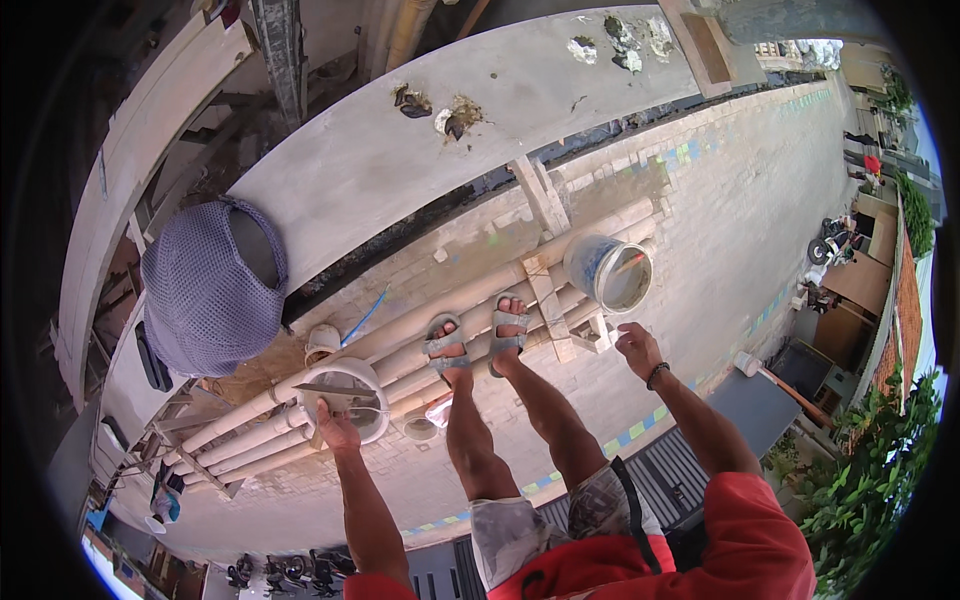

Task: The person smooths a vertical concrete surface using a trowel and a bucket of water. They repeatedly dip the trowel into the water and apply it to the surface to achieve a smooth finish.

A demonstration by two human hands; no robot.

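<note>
This is an outdoor building site high above a street. The person stands on a scaffold of bamboo poles beside a plastered wall, with a mortar bucket; paved ground lies far below.

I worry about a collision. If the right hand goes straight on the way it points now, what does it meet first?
Probably the bucket. The right hand is open and points up toward it, with only a small gap between them, though depth is unclear.
</note>
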